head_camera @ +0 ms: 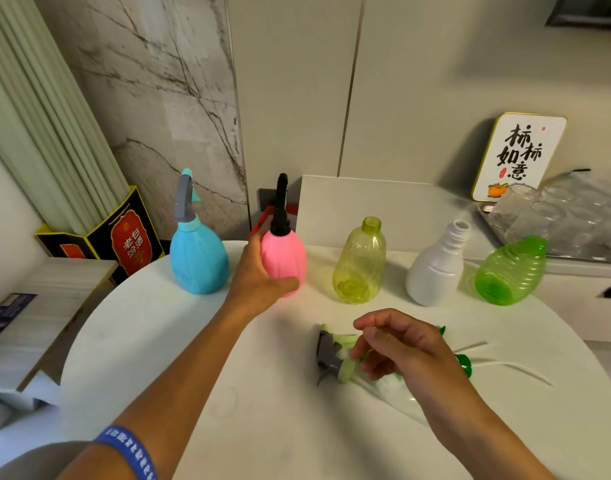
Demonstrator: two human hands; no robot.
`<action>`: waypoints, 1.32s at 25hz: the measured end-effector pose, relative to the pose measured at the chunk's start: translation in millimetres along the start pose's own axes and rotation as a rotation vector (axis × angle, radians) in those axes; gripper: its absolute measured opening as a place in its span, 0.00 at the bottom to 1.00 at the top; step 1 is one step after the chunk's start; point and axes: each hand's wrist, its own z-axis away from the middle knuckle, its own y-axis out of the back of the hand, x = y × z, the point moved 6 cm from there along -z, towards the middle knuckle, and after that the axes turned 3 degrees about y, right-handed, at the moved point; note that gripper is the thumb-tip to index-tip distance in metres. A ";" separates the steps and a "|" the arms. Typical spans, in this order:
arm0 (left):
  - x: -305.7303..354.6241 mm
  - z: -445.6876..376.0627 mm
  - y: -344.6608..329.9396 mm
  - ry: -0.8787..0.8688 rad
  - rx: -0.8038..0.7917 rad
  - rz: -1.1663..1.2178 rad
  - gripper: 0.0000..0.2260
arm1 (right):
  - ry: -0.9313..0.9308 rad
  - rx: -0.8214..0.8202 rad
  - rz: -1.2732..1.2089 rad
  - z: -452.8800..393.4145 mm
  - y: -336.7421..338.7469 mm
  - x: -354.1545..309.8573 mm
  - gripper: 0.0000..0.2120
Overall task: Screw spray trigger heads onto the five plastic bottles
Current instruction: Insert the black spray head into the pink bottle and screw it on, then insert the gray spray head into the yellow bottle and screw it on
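On the white round table (158,341) five bottles stand in a far row, left to right: blue bottle (198,261) with grey-blue trigger head (186,199) fitted, pink bottle (284,261) with black trigger head (281,206) on its neck, yellow bottle (360,265) open-necked, white bottle (435,268) open-necked, green bottle (510,271) with its neck hard to read. Your left hand (259,271) is wrapped around the pink bottle, thumb pressed across its near side, bottle upright on the table. Your right hand (404,348) hovers near centre over the loose trigger heads (335,358), fingers loosely curled and spread, gripping nothing you can confirm. Those heads lie on their sides, grey-and-light-green one at left, green parts and dip tubes (519,368) trailing right. Blue wristband (131,452) on your left forearm.
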 end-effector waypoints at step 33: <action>101.6 124.7 30.8 -0.077 0.027 0.187 0.12 | 0.464 0.524 0.705 -60.7 18.3 -6.9 0.44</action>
